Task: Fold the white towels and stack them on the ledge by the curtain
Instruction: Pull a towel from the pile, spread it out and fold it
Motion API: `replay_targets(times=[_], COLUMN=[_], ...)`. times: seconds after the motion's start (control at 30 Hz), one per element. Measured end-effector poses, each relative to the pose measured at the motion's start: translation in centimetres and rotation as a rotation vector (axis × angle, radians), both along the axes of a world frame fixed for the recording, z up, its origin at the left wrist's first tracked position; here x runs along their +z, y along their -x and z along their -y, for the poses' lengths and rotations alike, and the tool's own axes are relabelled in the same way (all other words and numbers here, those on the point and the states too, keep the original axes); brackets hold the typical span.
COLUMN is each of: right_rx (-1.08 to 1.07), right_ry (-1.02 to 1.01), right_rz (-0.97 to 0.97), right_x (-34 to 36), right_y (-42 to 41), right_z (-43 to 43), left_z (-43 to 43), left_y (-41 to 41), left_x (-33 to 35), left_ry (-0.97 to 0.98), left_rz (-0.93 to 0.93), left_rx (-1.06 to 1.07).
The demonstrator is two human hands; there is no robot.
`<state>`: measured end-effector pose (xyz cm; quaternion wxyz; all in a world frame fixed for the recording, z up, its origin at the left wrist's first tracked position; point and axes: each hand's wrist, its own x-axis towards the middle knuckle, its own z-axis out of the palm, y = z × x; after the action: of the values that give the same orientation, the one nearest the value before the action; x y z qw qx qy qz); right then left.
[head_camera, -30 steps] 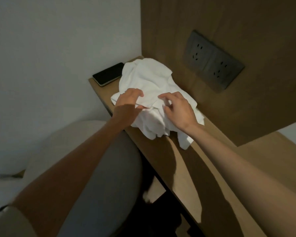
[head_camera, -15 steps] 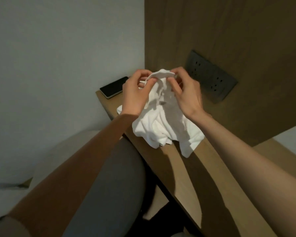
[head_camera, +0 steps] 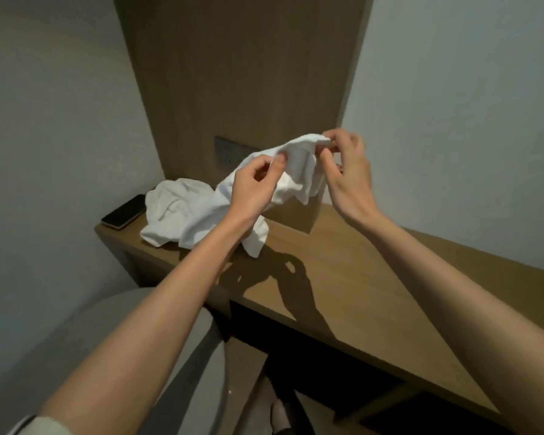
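A white towel (head_camera: 299, 171) hangs lifted above the wooden desk (head_camera: 343, 277), its lower end trailing onto the desk top. My left hand (head_camera: 252, 186) pinches its upper edge between thumb and fingers. My right hand (head_camera: 346, 171) pinches the same edge further right, at a corner. A crumpled heap of white towel (head_camera: 173, 208) lies on the desk to the left, against the wooden panel. I cannot tell whether the heap is a separate towel or part of the lifted one.
A black phone (head_camera: 124, 211) lies at the desk's far left corner by the wall. A dark socket plate (head_camera: 230, 152) sits on the wood panel (head_camera: 239, 73) behind the towel. A grey rounded chair (head_camera: 107, 356) stands below my left arm.
Both hands have raised the towel off the heap and moved right, spreading apart along its edge. The view has swung, showing more desk to the right.
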<state>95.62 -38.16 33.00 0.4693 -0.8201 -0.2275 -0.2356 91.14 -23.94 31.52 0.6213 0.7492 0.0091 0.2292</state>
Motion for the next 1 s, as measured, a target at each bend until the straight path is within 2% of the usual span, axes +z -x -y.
replay_targets(times=[0.17, 0.3, 0.53, 0.6, 0.7, 0.8, 0.87, 1.0], right_rx=[-0.093, -0.068, -0.055, -0.05, -0.064, -0.2, -0.364, -0.561], right_ry=[-0.004, 0.0, 0.12, 0.084, -0.109, -0.304, -0.334, -0.334], right_rz=[-0.183, -0.344, -0.398, -0.432, -0.556, -0.639, -0.68, -0.749], right_x=[-0.8, -3.5, -5.9, -6.1, -6.6, -7.7, -9.1, -12.6], right_y=[3.8, 5.4, 5.8, 5.6, 4.9, 3.5, 2.5, 2.7], right_z=[11.2, 17.8, 28.6, 32.2, 37.8, 43.0, 46.4, 51.6], left_z=[9.3, 15.3, 26.4, 30.5, 36.3, 40.6, 42.4, 44.3], left_y=[1.5, 2.1, 0.7, 0.2, -0.3, -0.6, -0.9, -1.1], left_x=[-0.2, -1.8, -3.4, -3.4, -3.1, -3.0, -4.0, -8.0], left_ry=[0.047, 0.034, 0.027, 0.03, 0.033, 0.071, 0.041, -0.17], left_rz=[-0.172, -0.214, -0.25, -0.244, -0.244, -0.335, -0.411, -0.442], left_rx=[-0.238, -0.23, -0.187, -0.19, -0.239, -0.436, -0.534, -0.473])
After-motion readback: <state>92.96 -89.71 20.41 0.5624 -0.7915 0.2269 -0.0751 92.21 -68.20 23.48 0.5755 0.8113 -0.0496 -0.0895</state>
